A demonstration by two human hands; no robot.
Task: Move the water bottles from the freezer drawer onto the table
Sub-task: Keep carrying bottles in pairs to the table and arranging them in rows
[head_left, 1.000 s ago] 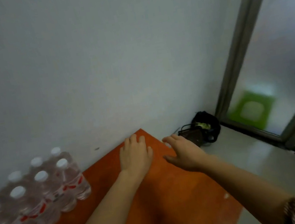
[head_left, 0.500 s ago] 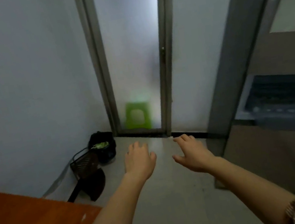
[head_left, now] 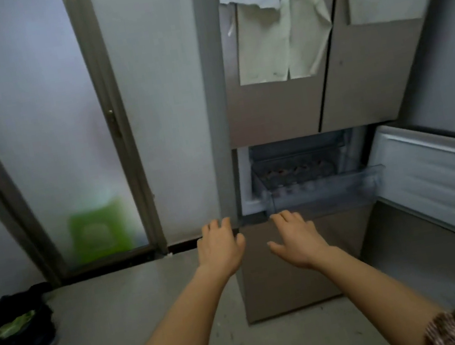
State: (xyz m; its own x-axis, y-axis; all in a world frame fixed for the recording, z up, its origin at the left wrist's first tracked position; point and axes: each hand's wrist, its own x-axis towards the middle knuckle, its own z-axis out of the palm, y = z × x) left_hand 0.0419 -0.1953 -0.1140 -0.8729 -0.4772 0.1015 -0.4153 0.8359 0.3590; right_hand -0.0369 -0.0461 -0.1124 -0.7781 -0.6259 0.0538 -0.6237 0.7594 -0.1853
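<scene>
Far left of the freezer drawer (head_left: 324, 199), down on the floor: a black bag (head_left: 13, 319). Nearer the drawer, behind frosted glass: something green (head_left: 99, 230).

Holds the left grip (head_left: 221, 248) out below and left of the drawer's front, fingers spread and slack, nothing in it. Holds the right grip (head_left: 298, 241) just under the drawer's front lip as pictured, likewise spread and bare. Cannot tell how far short of the plastic.

Shows the water bottles (head_left: 292, 190) only as a blurred row of pale caps inside the drawer, up and ahead of both grips. Probably standing upright, long axis vertical, though too smeared to be sure.

Puts the right grip nearer, directly below the row. Likely calls for a reach up over the lip, then down around a bottle's neck.

Right of the drawer: the swung-out fridge door (head_left: 438, 182). No table in view.
</scene>
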